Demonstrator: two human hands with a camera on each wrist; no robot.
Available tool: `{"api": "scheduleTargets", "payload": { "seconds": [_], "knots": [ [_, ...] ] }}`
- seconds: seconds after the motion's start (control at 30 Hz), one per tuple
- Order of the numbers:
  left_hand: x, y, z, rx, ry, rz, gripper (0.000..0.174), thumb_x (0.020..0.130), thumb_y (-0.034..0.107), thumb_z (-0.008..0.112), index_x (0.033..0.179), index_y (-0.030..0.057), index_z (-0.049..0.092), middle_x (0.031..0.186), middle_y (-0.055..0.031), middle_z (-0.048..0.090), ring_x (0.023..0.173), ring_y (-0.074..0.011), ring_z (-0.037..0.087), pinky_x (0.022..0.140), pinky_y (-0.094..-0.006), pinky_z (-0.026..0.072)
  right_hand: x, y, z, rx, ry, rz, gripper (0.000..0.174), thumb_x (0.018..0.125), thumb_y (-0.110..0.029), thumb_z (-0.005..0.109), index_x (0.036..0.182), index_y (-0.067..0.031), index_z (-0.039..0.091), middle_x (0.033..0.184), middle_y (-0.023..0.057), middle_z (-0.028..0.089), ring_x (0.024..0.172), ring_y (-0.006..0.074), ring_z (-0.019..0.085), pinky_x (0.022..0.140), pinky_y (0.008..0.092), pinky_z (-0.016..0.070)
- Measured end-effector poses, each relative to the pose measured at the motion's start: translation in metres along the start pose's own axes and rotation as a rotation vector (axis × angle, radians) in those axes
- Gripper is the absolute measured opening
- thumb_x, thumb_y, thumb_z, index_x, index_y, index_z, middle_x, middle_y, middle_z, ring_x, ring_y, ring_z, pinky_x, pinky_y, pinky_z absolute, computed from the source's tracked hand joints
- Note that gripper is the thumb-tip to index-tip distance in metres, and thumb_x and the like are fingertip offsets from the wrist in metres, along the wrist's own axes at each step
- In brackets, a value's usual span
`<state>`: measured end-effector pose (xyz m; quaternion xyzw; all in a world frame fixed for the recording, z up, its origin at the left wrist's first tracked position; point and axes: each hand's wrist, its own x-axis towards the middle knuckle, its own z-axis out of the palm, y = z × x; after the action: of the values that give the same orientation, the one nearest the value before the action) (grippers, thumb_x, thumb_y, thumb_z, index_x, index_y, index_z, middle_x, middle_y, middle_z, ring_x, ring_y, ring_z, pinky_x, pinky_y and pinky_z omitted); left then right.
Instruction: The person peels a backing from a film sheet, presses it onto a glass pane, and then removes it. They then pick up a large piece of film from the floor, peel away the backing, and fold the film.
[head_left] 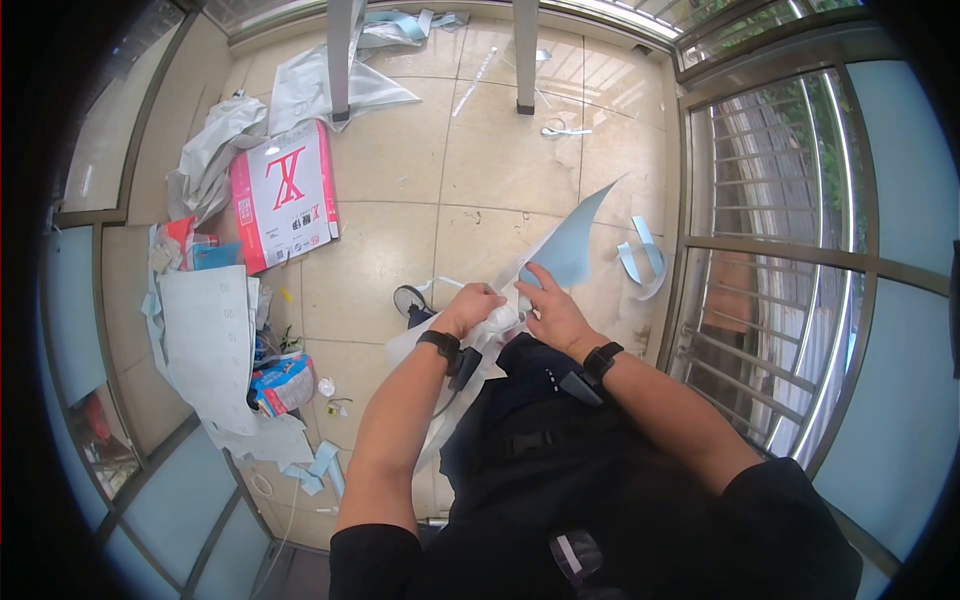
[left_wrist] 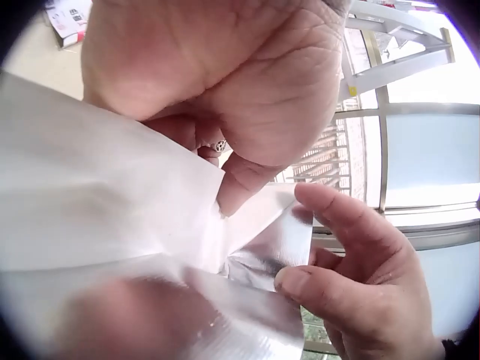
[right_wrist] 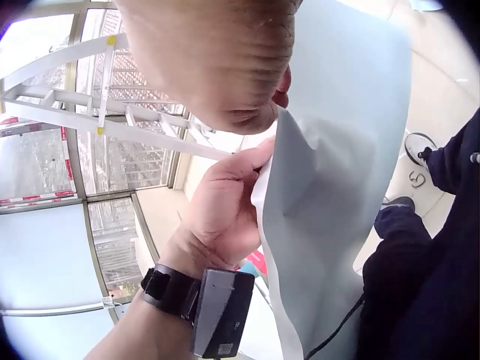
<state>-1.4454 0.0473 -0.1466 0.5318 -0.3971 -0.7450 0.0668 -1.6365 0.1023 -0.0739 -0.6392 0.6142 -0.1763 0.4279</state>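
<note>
A thin sheet of film [head_left: 572, 252], pale blue on one face and whitish on the other, is bunched in front of my body. My left hand [head_left: 472, 307] grips its edge, with thumb and fingers drawn together on the film. Close beside it, my right hand [head_left: 556, 318] pinches the sheet between thumb and fingers. In the left wrist view the film [left_wrist: 97, 187] looks white and shiny, creased between the hands. The blue face [right_wrist: 337, 142] hangs broad and folded in the right wrist view, dropping toward my legs.
Ladder legs [head_left: 526, 60] stand on the tiles ahead. Left of me lie a pink-and-white box [head_left: 288, 195], a numbered white sheet [head_left: 205, 325] and a blue packet [head_left: 284, 384]. Curled blue strips [head_left: 642, 258] lie on the right, before the railed window [head_left: 765, 150]. My shoe [head_left: 410, 300] shows below.
</note>
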Motion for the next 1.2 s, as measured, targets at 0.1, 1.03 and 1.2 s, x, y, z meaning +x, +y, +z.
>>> {"api": "scheduleTargets", "payload": {
  "seconds": [0.1,1.03,1.2],
  "knots": [
    [0.008,-0.005,-0.003,-0.04,-0.018,-0.093,0.026,0.084,0.019,0.071,0.093,-0.0049,0.069,0.08,-0.011,0.068,0.07,-0.0186,0.062,0.065,-0.0329,0.0488,-0.001,0.004,0.0,0.044,0.005,0.015,0.052,0.075,0.003,0.061,0.127,-0.005,0.06,0.148,0.0253,0.04,0.113,0.0432,0.059,0.094,0.0407,0.0516],
    [0.015,0.031,0.01,0.089,-0.062,0.015,0.028,0.087,0.023,0.07,0.096,-0.0032,0.066,0.082,-0.0085,0.067,0.068,-0.0156,0.062,0.059,-0.0294,0.052,-0.004,-0.003,-0.03,-0.093,-0.137,-0.03,0.074,0.073,0.004,0.059,0.14,-0.0257,0.054,0.15,0.0286,0.036,0.104,0.0465,0.062,0.088,0.0457,0.054],
    [0.023,0.033,0.007,0.088,-0.072,0.041,0.019,0.086,0.014,0.071,0.091,-0.0027,0.063,0.077,-0.0071,0.063,0.063,-0.0147,0.062,0.052,-0.0278,0.0531,-0.002,-0.009,-0.035,-0.18,-0.133,-0.113,0.072,0.072,0.002,0.061,0.139,-0.0254,0.055,0.144,0.0254,0.044,0.096,0.0463,0.064,0.084,0.0478,0.0553]
  ]
}}
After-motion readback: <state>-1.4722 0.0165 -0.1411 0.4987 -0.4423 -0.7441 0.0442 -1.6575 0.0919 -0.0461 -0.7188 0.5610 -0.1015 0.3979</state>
